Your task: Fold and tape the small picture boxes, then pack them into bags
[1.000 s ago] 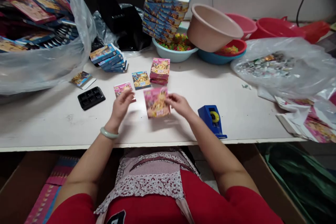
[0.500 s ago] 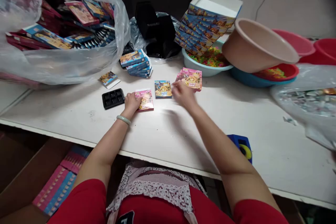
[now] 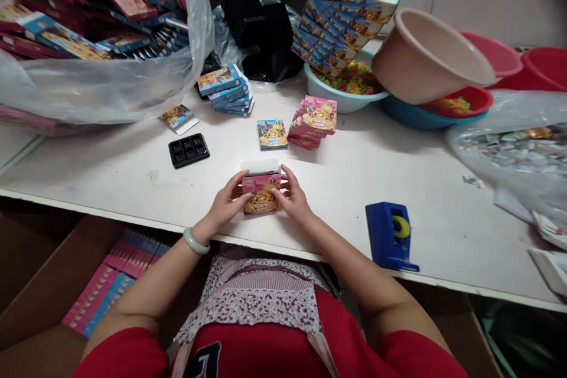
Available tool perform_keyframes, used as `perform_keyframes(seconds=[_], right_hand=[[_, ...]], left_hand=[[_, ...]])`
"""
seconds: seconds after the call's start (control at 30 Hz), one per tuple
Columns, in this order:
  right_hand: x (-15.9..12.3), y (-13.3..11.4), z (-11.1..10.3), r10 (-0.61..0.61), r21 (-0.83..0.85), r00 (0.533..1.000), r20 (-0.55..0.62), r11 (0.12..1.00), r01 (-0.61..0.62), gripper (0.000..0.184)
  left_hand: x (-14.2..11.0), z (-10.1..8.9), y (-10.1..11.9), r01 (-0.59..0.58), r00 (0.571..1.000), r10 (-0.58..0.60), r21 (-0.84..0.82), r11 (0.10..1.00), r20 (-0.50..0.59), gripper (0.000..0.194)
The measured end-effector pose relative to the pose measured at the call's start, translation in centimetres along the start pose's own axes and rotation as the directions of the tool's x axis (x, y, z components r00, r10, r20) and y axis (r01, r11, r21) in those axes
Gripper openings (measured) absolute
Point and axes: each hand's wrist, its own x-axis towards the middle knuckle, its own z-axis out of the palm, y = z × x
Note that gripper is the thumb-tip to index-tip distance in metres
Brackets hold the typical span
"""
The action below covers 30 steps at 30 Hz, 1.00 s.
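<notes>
Between my two hands, near the table's front edge, stands a small pink printed box (image 3: 262,196) with its white top flap raised. My left hand (image 3: 228,201) grips its left side, thumb across the front. On the other side my right hand (image 3: 292,196) holds it the same way. Beyond the box lies a blue printed box (image 3: 272,134), with a stack of pink boxes (image 3: 314,115) to its right. A black plastic tray (image 3: 189,150) with square hollows rests to the left, below a small box with a white flap (image 3: 179,119).
A stack of blue boxes (image 3: 228,90) stands behind. A big plastic bag (image 3: 133,91) of boxes fills the back left. Basins (image 3: 345,97) of colourful bits and a tilted beige tub (image 3: 429,59) are back right. A blue tape dispenser (image 3: 385,233) sits at the front right edge.
The pink box under my left hand has come nearer to me and now has its flap up. My right hand has left the pink stack and joined it on that box.
</notes>
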Motion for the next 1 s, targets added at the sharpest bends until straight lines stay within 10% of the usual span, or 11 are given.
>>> perform_keyframes(seconds=[0.23, 0.37, 0.63, 0.83, 1.0], right_hand=[[-3.9, -1.1, -2.8, -0.1, -0.223, 0.995, 0.006, 0.97, 0.099, 0.025], [-4.3, -1.5, -2.4, 0.033, -0.022, 0.995, -0.094, 0.999, -0.035, 0.027], [-6.2, -4.0, -3.7, -0.112, -0.032, 0.993, 0.029, 0.993, 0.113, 0.015], [-6.0, -5.9, -3.0, 0.017, -0.077, 1.0, -0.025, 0.997, -0.019, 0.014], [-6.9, -6.1, -3.3, -0.107, -0.143, 0.994, 0.022, 0.984, 0.109, 0.013]], left_hand=[[-2.3, 2.9, 0.6, -0.099, 0.993, 0.109, 0.221, 0.97, -0.034, 0.022], [-0.9, 3.4, 1.3, 0.016, 0.996, -0.01, 0.064, 0.998, -0.093, 0.021], [-1.2, 2.3, 3.5, -0.272, 0.946, 0.244, 0.117, 0.955, 0.213, 0.012], [-1.1, 3.5, 4.3, -0.144, 0.986, 0.132, 0.117, 0.983, 0.104, 0.009], [-1.1, 2.3, 4.2, -0.309, 0.928, 0.274, 0.114, 0.944, 0.251, 0.012]])
